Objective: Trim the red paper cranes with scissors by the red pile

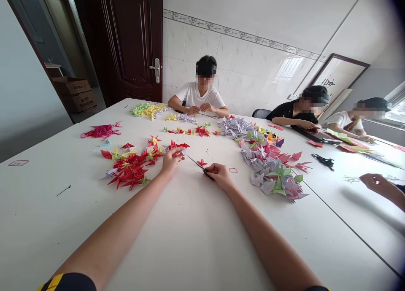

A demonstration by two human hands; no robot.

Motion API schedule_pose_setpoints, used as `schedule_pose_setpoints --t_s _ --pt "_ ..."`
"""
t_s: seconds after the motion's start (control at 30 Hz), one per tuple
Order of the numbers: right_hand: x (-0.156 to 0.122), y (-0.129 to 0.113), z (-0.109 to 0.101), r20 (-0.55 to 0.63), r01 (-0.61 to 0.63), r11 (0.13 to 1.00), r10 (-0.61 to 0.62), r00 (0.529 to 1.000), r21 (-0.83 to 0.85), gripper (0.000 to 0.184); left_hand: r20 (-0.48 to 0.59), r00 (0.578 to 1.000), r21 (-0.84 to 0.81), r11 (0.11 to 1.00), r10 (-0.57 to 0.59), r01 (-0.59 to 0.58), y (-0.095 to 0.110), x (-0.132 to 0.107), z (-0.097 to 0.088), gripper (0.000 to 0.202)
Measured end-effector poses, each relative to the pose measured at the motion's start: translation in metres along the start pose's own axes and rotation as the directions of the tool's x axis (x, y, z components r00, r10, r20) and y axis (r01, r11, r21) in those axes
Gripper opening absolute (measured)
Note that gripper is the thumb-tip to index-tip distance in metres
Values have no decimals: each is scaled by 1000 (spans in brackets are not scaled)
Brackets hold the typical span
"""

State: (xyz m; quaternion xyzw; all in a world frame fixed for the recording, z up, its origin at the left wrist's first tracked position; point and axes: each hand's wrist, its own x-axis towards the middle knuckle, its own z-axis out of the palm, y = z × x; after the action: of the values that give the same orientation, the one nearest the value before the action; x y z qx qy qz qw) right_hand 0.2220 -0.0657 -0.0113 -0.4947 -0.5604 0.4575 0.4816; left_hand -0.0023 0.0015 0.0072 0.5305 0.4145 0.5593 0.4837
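Observation:
My left hand (171, 159) is closed in a pinch on a small red paper crane (177, 154) at the edge of a pile of red and yellow paper cranes (133, 166). My right hand (220, 175) is closed around the dark handle of a thin needle-like tool (198, 164) whose tip points toward the crane in my left hand. A single red crane (201, 162) lies on the white table (190, 240) just behind the tool.
A heap of grey, pink and green cranes (268, 168) lies to the right. More cranes (186, 130) and a pink string bundle (101, 131) lie farther back. Three people sit across the table; another person's hand (376, 184) reaches in at right. A dark door (133, 42) stands behind.

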Motion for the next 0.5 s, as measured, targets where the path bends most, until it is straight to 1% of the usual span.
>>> schedule_pose_setpoints --t_s 0.13,0.27,0.4,0.5 --pt "2 0 1 -6 -3 1000 3 1000 22 31 10 1000 -21 1000 7 -6 2 -1 -1 42" --pt "3 -6 -1 -39 -31 999 33 999 38 33 -22 1000 -23 1000 0 -1 4 -2 0 46" --pt "5 -16 -8 -60 -106 994 105 993 -20 34 -72 997 -58 998 -15 11 2 0 1 46" --pt "18 -25 -15 -55 -103 993 99 994 -64 32 -115 993 -76 997 -36 27 2 1 3 45"
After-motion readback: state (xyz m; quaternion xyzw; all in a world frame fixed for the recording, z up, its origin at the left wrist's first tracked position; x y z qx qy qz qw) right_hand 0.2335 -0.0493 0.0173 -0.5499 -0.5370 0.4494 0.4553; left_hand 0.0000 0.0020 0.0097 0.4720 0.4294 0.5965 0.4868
